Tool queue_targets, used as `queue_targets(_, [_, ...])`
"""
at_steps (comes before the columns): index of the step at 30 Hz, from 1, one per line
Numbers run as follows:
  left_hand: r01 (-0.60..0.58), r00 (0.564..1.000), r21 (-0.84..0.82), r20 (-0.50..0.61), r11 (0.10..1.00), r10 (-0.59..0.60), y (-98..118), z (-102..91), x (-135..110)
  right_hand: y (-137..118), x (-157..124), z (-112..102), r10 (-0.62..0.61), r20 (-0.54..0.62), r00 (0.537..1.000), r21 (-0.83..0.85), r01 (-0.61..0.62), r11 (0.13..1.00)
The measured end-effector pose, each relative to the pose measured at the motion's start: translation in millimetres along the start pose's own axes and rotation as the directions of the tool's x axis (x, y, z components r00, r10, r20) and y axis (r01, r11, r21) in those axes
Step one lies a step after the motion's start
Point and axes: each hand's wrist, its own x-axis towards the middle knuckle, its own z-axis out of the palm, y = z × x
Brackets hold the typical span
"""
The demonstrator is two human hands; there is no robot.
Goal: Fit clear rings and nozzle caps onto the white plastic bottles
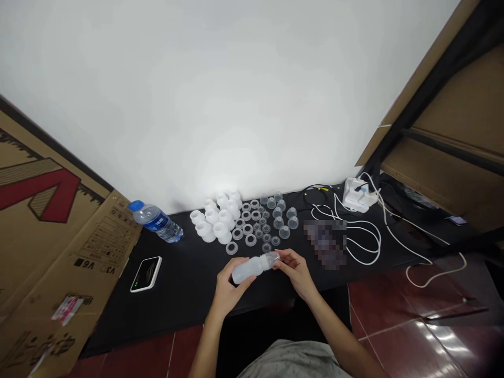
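Head view: frosted bottle (248, 271), lower centre.
Left hand (232, 294) wraps it; right hand (295, 273) pinches its clear end (273, 259) (both closed on it).

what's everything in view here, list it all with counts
frosted plastic bottle: 1, translucent white, held over the table
wide plastic cups: about a dozen, white, clustered on the table
plastic rings: over a dozen, translucent, beside the cups
small clear caps: about ten, clear, right of the rings
water bottle: 1, blue cap, lying on the table's left
flat device: 1, black and white, on the table's left
blurred item: 1, pixelated, right of the hands
white cable: 1 or more, white, looped on the table
white power strip: 1, white, at the table's back
black table: 1, black, below the wall
cardboard sheet: 1, brown with red print, far left
left hand: 1, around the bottle's body
right hand: 1, fingers at the bottle's narrow end
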Motion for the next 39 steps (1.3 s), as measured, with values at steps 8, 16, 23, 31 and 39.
queue_targets(8, [0.013, 0.999, 0.009, 0.052, 1.000, -0.014, 10.1, -2.0, 3.4, 0.8, -1.8, -1.8, 0.015, 0.013, 1.000, -0.013, -0.014, 1.000])
queue_targets(16, [0.053, 0.984, 0.068, 0.164, 0.996, -0.064, 9.3, -4.3, 5.5, 0.2, -13.1, 1.0, -0.092, 0.066, 0.994, -0.213, 0.104, 0.971])
queue_targets(23, [0.026, 1.000, 0.097, 0.010, 0.995, -0.027, -5.5, -11.9, -5.8, -12.4, -43.3, -22.5, -0.364, 0.092, 0.927, -0.578, 0.347, 0.739])
queue_targets(31, [0.134, 0.912, -0.257, -0.346, 0.957, -0.221, -39.0, 3.3, -9.6, -16.9, -45.5, -43.5, -0.397, 0.096, 0.913, -0.676, 0.353, 0.647])
queue_targets(39, [0.073, 0.870, -0.148, -0.473, 0.986, -0.136, -35.4, 15.2, -18.1, -6.3, -54.1, -49.7, -0.482, 0.162, 0.861, -0.749, 0.425, 0.508])
